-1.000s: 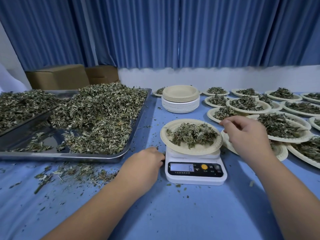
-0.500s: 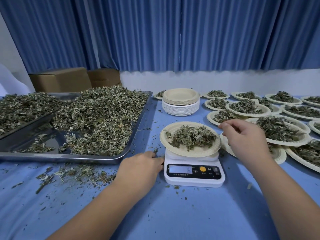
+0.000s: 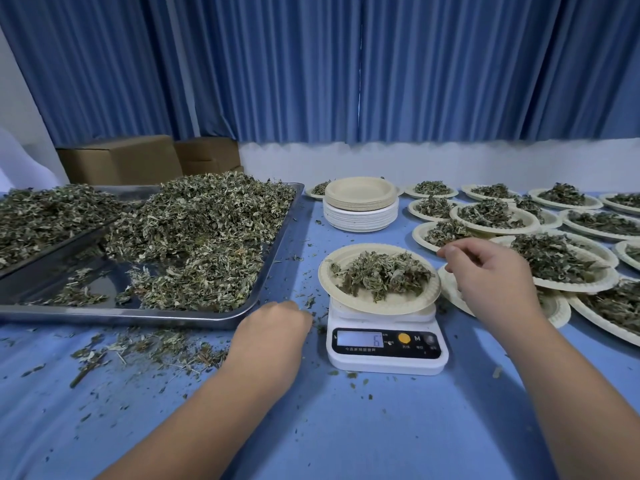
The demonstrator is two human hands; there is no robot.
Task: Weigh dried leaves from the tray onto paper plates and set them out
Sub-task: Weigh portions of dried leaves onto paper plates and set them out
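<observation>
A round beige paper plate heaped with dried green leaves is sitting on the white digital scale. At nine o'clock, a steel tray is holding a loose pile. Filled plates are crowding three o'clock. The left hand is resting curled on the blue table; the right hand is hovering loosely closed, holding nothing visible.

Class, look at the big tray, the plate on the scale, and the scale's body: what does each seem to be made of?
Tray: likely stainless steel, mirror-shiny and reflecting the leaves.
Plate on the scale: apparently pressed paper or pulp, matte cream with a dimpled rim.
Scale: probably white moulded plastic, smooth and slightly glossy, with a dark display panel.
</observation>
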